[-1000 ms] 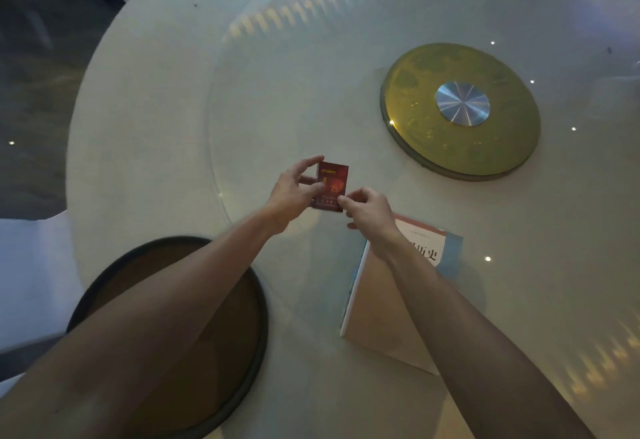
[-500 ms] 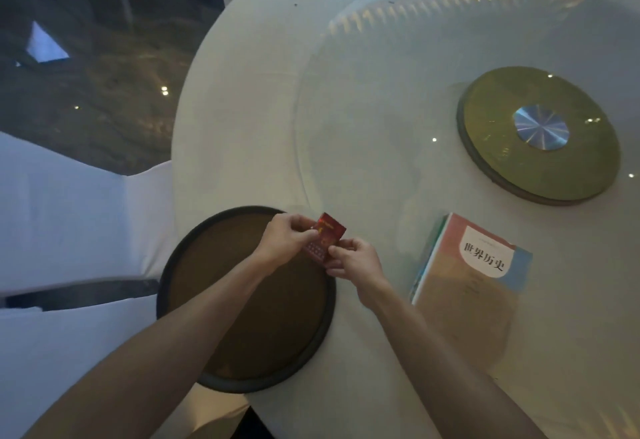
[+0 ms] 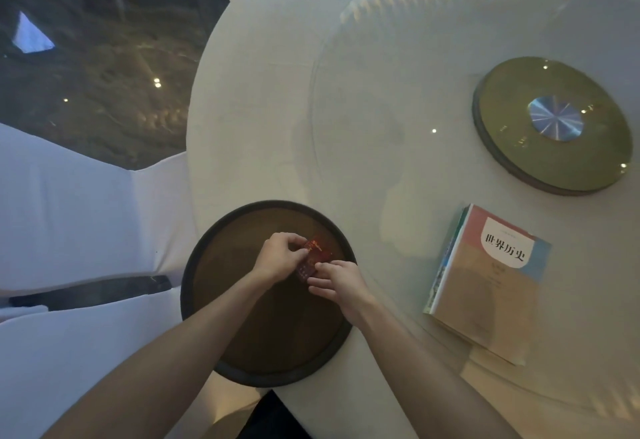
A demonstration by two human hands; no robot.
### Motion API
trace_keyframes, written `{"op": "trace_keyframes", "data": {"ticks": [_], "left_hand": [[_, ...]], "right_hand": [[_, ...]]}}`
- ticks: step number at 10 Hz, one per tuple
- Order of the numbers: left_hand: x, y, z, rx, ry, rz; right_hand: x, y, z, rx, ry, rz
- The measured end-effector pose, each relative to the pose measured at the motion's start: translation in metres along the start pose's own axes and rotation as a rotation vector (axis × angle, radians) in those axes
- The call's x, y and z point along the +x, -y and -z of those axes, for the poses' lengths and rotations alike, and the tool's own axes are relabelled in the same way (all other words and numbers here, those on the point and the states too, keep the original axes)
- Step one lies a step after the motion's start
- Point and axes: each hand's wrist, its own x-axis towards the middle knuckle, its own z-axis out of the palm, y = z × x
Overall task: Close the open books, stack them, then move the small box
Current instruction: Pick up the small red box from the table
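Head cam, looking down at our round white table (image 3: 263,99). We've got the small box (image 3: 313,259), the red one, pinched between both hands over the dark round tray (image 3: 277,341) at the table's near-left edge. Left hand (image 3: 278,258) has its fingers curled onto the box's left side, right hand (image 3: 337,284) has its fingertips on the lower right corner, so both are clamped on it. Can't tell if the box is touching the tray yet or just above it, too blurry tbh.

Box's long axis runs diagonal: top end points up and to the right, away from us, bottom end points back toward our left arm. Printed face is up, toward the cam.

The books (image 3: 491,279) are shut and stacked to the right of the tray, well apart from the hands, spine on the left, long side running roughly away from us w/ a slight tilt. Gold disc (image 3: 540,154) sits further back on the right, under the glass turntable (image 3: 398,85).

Vs half a sec ago: box was at the tray's far-right rim, now it's further in over the brown middle and lower. A full sec ago we held it up over the glass, next to the books.
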Motion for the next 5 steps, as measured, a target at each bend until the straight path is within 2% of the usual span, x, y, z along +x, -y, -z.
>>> {"op": "trace_keyframes", "data": {"ticks": [3, 5], "left_hand": [[0.012, 0.004, -0.007, 0.087, 0.031, -0.028], [0.009, -0.012, 0.000, 0.257, -0.019, -0.103]], "right_hand": [[0.005, -0.002, 0.003, -0.019, -0.004, 0.000], [-0.006, 0.005, 0.018, -0.349, -0.088, 0.108]]}}
